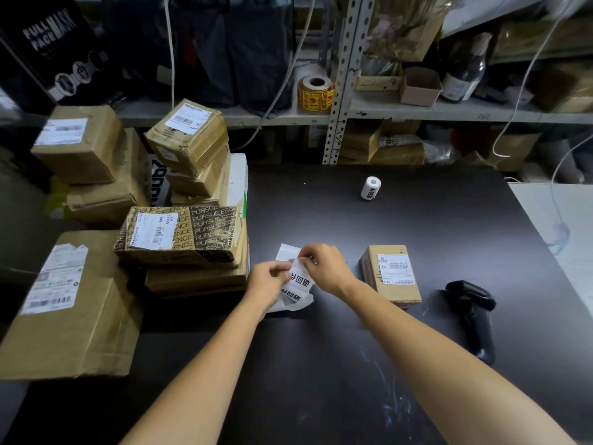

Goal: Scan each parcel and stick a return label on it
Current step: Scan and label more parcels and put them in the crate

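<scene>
Fingers of my left hand (pixel 269 277) and right hand (pixel 324 268) clamp the label strip (pixel 296 279); a skewed peel could tear it. It may fold onto itself.

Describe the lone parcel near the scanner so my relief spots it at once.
On the black table, between the right hand and the black handheld scanner, lies one small brown parcel. Unlike the parcels stacked at the table's left edge, it lies alone, its white barcode label facing up.

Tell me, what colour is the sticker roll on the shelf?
The sticker roll is yellow with red print, seen in the head view.
</scene>
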Available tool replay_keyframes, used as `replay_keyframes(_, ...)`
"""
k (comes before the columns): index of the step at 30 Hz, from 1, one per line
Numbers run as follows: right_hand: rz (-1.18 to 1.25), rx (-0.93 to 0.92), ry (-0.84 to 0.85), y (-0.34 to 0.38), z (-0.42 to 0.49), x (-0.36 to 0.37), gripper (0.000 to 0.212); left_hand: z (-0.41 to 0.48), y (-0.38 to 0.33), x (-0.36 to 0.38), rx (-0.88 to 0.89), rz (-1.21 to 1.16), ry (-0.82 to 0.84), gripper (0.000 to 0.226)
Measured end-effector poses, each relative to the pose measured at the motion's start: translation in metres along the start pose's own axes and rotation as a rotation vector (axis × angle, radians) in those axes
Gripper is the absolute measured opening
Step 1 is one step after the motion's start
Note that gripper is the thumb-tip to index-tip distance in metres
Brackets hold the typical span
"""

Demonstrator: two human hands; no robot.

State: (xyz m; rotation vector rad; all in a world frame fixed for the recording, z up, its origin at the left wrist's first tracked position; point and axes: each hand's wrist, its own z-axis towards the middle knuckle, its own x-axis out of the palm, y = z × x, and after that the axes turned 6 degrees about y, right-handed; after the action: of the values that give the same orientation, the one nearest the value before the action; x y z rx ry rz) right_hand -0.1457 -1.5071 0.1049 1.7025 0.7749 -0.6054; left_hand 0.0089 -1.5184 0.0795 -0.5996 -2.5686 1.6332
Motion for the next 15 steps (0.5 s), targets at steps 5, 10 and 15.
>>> replay_keyframes(5,0.206,0.110,-0.217,-0.016,-0.005,-0.037,0.018,0.000,0.007,-0.007,-0.048,0.095,-0.100,0.023)
replay_keyframes(10,0.354,0.192,-0.321,-0.041,-0.026,-0.095,0.016,0.000,-0.004,-0.001,-0.028,0.249,-0.164,0.036)
replay_keyframes(15,0.340,0.278,-0.262,-0.074,-0.058,-0.128,0.021,-0.011,-0.032,0.034,0.153,0.433,-0.338,0.037)
